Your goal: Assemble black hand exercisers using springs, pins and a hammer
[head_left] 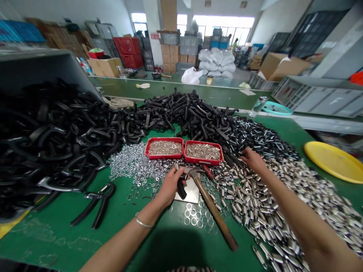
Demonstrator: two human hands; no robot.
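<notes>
Black curved handle piece point(182, 190) held in left grip point(170, 184), fingers closed round it, lower end protruding over flat silver metal plate point(193, 195) on green surface point(119, 211). Wooden-handled claw hammer point(212, 207) just right. Right grip point(253, 160) narrow, beside heap of black-and-silver bolts point(262, 138), near silver coil springs point(249, 192); contents cannot be told.

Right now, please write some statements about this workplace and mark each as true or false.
1. The left hand holds a black part. True.
2. The hammer lies to the left of that hand. False: the hammer lies to its right.
3. Two red trays stand side by side. True.
4. The yellow tray is at the left edge of the picture. False: the yellow tray is at the right edge.
</notes>
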